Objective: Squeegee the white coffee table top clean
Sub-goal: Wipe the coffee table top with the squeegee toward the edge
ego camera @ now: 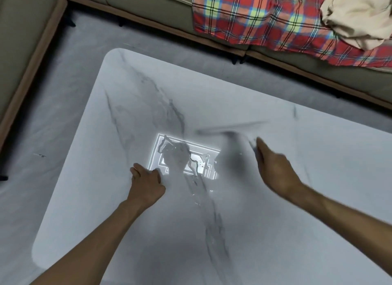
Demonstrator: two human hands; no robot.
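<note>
The white marble-veined coffee table top [131, 200] fills most of the view. Near its middle lies a patch of spilled water [191, 163] that mirrors a bright ceiling light. My right hand [273, 170] grips the handle of a squeegee [233, 128]. The squeegee is blurred by motion, and its long grey blade lies on the table just beyond and right of the water. My left hand [146, 185] rests on the table at the left edge of the wet patch, fingers bent and slightly apart, holding nothing.
A beige sofa [148, 6] wraps around the far and left sides of the table. On it lie a red plaid blanket [254, 19] and a cream cloth [356, 15]. Grey carpet [70, 89] runs between sofa and table.
</note>
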